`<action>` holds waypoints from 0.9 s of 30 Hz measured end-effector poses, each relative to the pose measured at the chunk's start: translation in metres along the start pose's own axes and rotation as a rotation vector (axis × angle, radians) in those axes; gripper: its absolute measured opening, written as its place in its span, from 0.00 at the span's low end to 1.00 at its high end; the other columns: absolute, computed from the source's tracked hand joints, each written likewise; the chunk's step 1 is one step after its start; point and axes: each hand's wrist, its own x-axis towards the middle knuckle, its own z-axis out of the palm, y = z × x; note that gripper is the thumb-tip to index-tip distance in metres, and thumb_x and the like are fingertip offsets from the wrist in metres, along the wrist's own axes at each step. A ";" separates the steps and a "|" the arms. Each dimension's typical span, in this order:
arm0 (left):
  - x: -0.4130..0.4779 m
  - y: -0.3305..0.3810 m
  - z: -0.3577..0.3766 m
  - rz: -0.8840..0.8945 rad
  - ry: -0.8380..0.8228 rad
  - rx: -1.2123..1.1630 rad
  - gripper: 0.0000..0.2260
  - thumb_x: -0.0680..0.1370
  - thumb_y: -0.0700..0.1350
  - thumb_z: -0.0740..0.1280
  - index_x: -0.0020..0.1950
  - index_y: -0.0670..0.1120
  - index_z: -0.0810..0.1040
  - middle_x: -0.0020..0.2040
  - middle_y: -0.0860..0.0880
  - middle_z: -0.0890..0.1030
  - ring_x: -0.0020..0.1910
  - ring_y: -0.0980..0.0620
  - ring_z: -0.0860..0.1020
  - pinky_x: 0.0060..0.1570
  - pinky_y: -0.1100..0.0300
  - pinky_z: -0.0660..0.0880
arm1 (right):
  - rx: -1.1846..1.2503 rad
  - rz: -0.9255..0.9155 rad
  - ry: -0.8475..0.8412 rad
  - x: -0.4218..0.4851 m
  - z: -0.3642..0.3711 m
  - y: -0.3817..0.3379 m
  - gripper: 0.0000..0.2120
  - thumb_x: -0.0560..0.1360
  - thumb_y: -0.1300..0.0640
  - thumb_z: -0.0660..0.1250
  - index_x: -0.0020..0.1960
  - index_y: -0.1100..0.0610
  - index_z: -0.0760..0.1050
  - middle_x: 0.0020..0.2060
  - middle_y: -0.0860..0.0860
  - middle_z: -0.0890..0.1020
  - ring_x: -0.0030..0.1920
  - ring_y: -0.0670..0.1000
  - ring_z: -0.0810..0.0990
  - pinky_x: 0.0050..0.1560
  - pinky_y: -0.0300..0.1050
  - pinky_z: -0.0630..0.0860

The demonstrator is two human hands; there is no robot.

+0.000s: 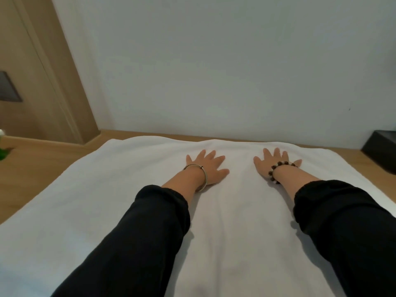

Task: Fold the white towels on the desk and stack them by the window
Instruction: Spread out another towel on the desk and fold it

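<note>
A large white towel (111,189) lies spread flat over the wooden desk (27,168), covering most of it from the near edge almost to the wall. My left hand (209,167) rests palm down on the towel near its far edge, fingers straight and spread, a metal bangle on the wrist. My right hand (272,165) lies flat on the towel a little to the right, fingers also spread, with a bead bracelet on the wrist. Both arms are in black sleeves. No window is in view.
A pale wall (235,71) stands just behind the desk. A black box (380,152) sits at the far right of the desk. A wooden panel (42,82) rises at the left, with a green object (4,154) at the left edge.
</note>
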 end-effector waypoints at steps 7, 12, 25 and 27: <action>-0.068 -0.072 0.001 -0.181 0.019 -0.021 0.24 0.80 0.60 0.49 0.76 0.58 0.52 0.78 0.56 0.49 0.77 0.48 0.45 0.68 0.34 0.48 | -0.024 -0.357 -0.006 -0.071 0.011 -0.084 0.30 0.80 0.39 0.41 0.78 0.51 0.45 0.78 0.52 0.42 0.77 0.55 0.42 0.73 0.63 0.45; -0.149 -0.127 0.005 -0.305 0.026 0.006 0.24 0.80 0.59 0.50 0.76 0.58 0.53 0.78 0.54 0.50 0.77 0.48 0.46 0.68 0.35 0.48 | -0.103 -0.606 -0.031 -0.149 0.024 -0.151 0.29 0.81 0.41 0.43 0.78 0.52 0.45 0.78 0.52 0.44 0.77 0.56 0.43 0.73 0.65 0.46; -0.306 -0.244 0.012 -0.922 0.299 -0.106 0.18 0.80 0.54 0.55 0.66 0.46 0.70 0.65 0.43 0.69 0.63 0.42 0.66 0.59 0.47 0.70 | -0.041 -0.644 0.011 -0.226 0.064 -0.195 0.30 0.79 0.39 0.38 0.78 0.48 0.39 0.77 0.52 0.38 0.76 0.57 0.37 0.71 0.67 0.39; -0.311 -0.245 0.013 -0.977 0.356 -0.124 0.18 0.79 0.54 0.57 0.64 0.46 0.71 0.64 0.43 0.70 0.64 0.42 0.66 0.57 0.47 0.70 | -0.035 -0.646 0.029 -0.224 0.065 -0.197 0.30 0.79 0.39 0.38 0.78 0.47 0.39 0.77 0.52 0.38 0.76 0.57 0.38 0.72 0.67 0.40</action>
